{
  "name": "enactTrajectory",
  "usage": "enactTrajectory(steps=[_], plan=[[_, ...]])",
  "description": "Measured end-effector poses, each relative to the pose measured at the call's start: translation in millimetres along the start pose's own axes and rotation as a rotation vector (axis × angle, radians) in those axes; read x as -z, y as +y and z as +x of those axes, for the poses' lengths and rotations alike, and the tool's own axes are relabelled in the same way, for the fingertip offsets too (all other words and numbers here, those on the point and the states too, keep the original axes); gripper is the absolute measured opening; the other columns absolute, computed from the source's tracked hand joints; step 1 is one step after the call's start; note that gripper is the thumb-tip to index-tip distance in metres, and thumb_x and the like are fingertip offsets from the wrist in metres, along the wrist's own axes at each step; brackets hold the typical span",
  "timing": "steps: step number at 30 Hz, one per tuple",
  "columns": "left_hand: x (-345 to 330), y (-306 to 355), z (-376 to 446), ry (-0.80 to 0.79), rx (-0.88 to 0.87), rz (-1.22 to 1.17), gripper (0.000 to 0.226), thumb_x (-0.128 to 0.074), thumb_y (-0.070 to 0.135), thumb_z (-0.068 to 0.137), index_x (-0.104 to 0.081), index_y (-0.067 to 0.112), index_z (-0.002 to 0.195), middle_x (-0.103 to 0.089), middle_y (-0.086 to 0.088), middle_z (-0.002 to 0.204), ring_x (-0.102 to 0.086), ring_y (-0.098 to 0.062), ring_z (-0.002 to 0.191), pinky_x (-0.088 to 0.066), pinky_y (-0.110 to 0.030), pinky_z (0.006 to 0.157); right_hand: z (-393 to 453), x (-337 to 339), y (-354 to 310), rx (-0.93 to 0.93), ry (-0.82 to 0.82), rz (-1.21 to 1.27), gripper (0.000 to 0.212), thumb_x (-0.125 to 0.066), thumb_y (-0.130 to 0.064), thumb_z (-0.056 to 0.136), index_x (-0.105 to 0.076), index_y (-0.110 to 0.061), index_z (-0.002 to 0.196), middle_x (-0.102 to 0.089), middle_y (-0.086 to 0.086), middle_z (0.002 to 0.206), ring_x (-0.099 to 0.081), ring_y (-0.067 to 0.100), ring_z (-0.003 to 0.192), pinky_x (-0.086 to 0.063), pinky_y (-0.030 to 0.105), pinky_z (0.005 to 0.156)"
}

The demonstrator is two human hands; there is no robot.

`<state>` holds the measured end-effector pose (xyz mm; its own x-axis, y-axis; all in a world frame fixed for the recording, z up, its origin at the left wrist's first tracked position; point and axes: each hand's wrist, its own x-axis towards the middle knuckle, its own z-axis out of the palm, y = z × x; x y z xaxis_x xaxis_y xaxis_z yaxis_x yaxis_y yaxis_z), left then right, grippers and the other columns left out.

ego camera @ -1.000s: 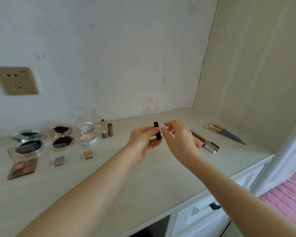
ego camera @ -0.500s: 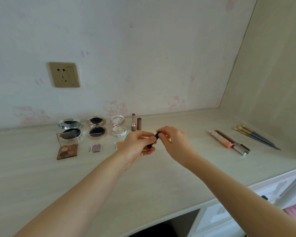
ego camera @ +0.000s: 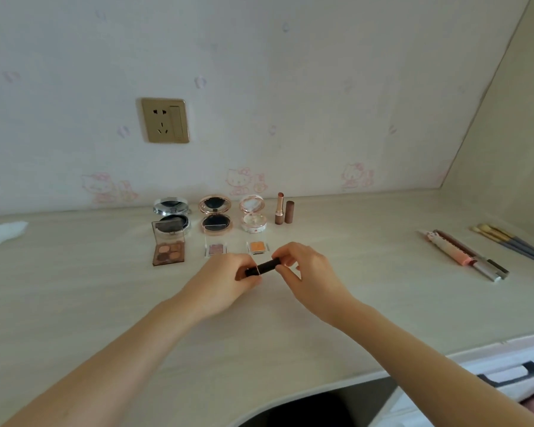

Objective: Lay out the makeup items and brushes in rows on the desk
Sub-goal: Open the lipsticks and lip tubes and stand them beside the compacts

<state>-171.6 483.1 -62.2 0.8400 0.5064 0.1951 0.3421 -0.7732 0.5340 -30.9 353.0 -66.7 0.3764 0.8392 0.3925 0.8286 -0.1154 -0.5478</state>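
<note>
Left hand (ego camera: 225,280) and right hand (ego camera: 305,272) fingers pinch opposite ends of dark lipstick tube (ego camera: 262,267), held tilted just above worktop (ego camera: 352,303), near orange eyeshadow pan (ego camera: 257,247).

Three round mirrored compacts, open: silver (ego camera: 171,214), rose-gold (ego camera: 215,214), pale pink (ego camera: 252,214). One brown four-pan eyeshadow palette (ego camera: 168,249). Two small clear single-pan shadows, mauve (ego camera: 215,249) and orange (ego camera: 257,247). One uncapped rose-gold lipstick (ego camera: 279,208) plus one brown cap (ego camera: 289,212). One black tube (ego camera: 262,267) between two hands, left hand (ego camera: 221,286) and right hand (ego camera: 310,278). One white tissue (ego camera: 1,232).
</note>
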Motion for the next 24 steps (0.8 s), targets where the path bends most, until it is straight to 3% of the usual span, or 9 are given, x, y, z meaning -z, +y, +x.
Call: enactTrajectory(steps=[6,11,14,17,20,24], plan=[[3,-15,-21,0.147,-0.066,0.097,0.008,-0.061,0.029,0.09,-0.066,0.027,0.095,-0.059,0.01,0.081,-0.055,-0.009,0.076,-0.049,-0.034,0.068,-7,-20,-16,0.062,-0.007,0.019,0.015,-0.057,-0.011,0.09,-0.059,-0.014,0.104,-0.055,-0.009,0.091,-0.053,0.015,0.091,-0.041,0.024,0.079],[-1,-22,-30,0.259,-0.112,0.103,0.016,-0.066,0.021,0.088,-0.069,0.02,0.103,-0.059,0.009,0.09,-0.054,-0.009,0.089,-0.046,-0.026,0.075,-5,-30,-24,0.009,-0.025,0.091,0.012,-0.057,-0.016,0.092,-0.059,-0.017,0.104,-0.059,-0.005,0.093,-0.051,0.014,0.091,-0.04,0.022,0.079],[-1,-20,-33,0.318,-0.148,0.122,0.015,-0.07,0.023,0.085,-0.069,0.016,0.097,-0.059,0.008,0.086,-0.054,-0.01,0.087,-0.045,-0.024,0.072,-5,-33,-26,0.006,0.004,0.087,0.017,-0.056,-0.012,0.093,-0.058,-0.016,0.109,-0.056,-0.008,0.097,-0.052,0.016,0.095,-0.041,0.024,0.083],[-1,-16,-37,0.323,-0.175,0.137,0.014,-0.07,0.024,0.085,-0.068,0.013,0.093,-0.06,0.005,0.082,-0.056,-0.013,0.082,-0.044,-0.025,0.069,-8,-35,-28,0.05,0.02,0.007,0.024,-0.053,-0.008,0.094,-0.061,-0.011,0.116,-0.059,0.001,0.107,-0.053,0.023,0.098,-0.044,0.032,0.086],[0,-14,-40,0.308,-0.206,0.197,0.013,-0.069,0.016,0.085,-0.067,0.009,0.096,-0.062,0.001,0.084,-0.058,-0.019,0.084,-0.048,-0.032,0.07,-11,-39,-31,0.154,0.062,-0.141,0.021,-0.055,-0.01,0.094,-0.066,-0.007,0.111,-0.062,0.008,0.1,-0.055,0.03,0.088,-0.047,0.042,0.078],[0,-11,-43,0.273,-0.203,0.199,0.011,-0.06,0.014,0.089,-0.062,0.011,0.099,-0.059,0.002,0.09,-0.055,-0.016,0.088,-0.044,-0.028,0.072,-15,-42,-31,0.236,0.172,-0.229,0.014,-0.06,-0.009,0.09,-0.068,-0.009,0.101,-0.063,0.005,0.092,-0.056,0.029,0.08,-0.05,0.041,0.069]])
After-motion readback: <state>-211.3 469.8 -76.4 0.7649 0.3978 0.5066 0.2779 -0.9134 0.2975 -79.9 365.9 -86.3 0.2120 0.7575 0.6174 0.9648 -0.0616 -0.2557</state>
